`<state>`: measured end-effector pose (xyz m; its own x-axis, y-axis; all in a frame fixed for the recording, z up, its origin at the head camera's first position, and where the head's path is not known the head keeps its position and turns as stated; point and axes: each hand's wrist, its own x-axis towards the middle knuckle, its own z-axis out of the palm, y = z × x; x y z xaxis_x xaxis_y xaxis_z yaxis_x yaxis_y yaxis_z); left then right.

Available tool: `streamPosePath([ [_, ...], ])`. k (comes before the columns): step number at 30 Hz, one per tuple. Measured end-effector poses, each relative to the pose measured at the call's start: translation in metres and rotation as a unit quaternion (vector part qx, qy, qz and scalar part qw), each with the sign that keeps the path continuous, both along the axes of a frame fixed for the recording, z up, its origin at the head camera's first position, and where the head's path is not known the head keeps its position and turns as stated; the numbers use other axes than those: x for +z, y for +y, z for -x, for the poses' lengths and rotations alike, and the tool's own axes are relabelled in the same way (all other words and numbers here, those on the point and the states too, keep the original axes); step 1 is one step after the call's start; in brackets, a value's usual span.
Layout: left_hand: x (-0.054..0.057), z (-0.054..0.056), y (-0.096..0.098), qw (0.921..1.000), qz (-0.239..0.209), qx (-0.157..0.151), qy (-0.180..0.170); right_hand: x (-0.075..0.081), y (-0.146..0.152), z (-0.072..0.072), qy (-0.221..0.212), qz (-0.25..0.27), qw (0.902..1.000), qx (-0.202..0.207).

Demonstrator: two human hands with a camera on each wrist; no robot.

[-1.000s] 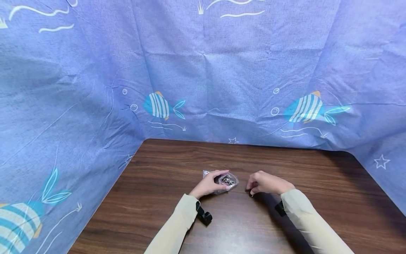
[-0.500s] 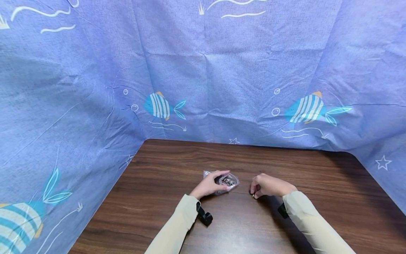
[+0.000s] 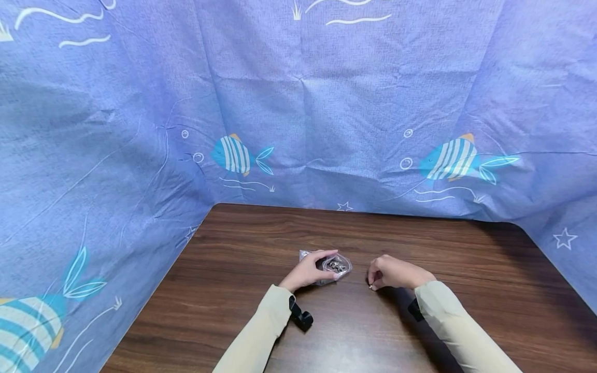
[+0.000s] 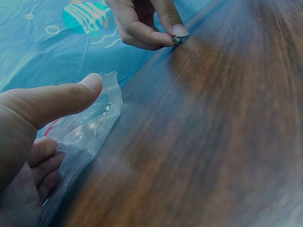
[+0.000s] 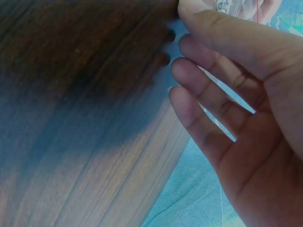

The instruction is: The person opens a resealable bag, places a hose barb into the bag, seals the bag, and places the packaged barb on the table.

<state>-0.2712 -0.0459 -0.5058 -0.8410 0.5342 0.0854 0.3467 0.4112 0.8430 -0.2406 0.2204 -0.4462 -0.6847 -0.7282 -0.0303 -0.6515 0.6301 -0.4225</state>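
Note:
My left hand (image 3: 310, 270) holds a clear zip bag (image 4: 102, 127) by its mouth, thumb on one side and fingers on the other, the mouth spread. Small shiny metal parts (image 3: 337, 266) lie inside it. To the right, my right hand (image 3: 396, 271) pinches a small metal piece (image 4: 178, 40) between thumb and fingertip, low over the table. The piece is too small to name by kind. From the right wrist, the other fingers (image 5: 199, 109) bend loosely, and the pinch itself is cut off at the top edge.
Part of a clear bag (image 3: 304, 254) shows on the table behind my left hand. The dark wood table (image 3: 261, 228) ends at a blue fish-print curtain (image 3: 350, 129) at the back and left. A black strap with a camera (image 3: 300, 315) sits on my left wrist.
My right hand has moved slightly right, away from the bag, and the piece in its fingertips has shifted a little. The left hand and bag have stayed nearly still.

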Motion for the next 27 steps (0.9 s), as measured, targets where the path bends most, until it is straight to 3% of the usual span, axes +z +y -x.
streamPosePath([
  [18,-0.0013,0.0003,-0.0001,1.0000,-0.004,0.000,-0.001,0.0018,-0.0041,0.0010,0.006,-0.008,0.9999,-0.003],
  [27,0.0002,-0.0005,-0.0002,1.0000,0.000,0.001,-0.006,0.0053,-0.0093,0.0059,0.042,-0.005,0.9991,-0.004],
])
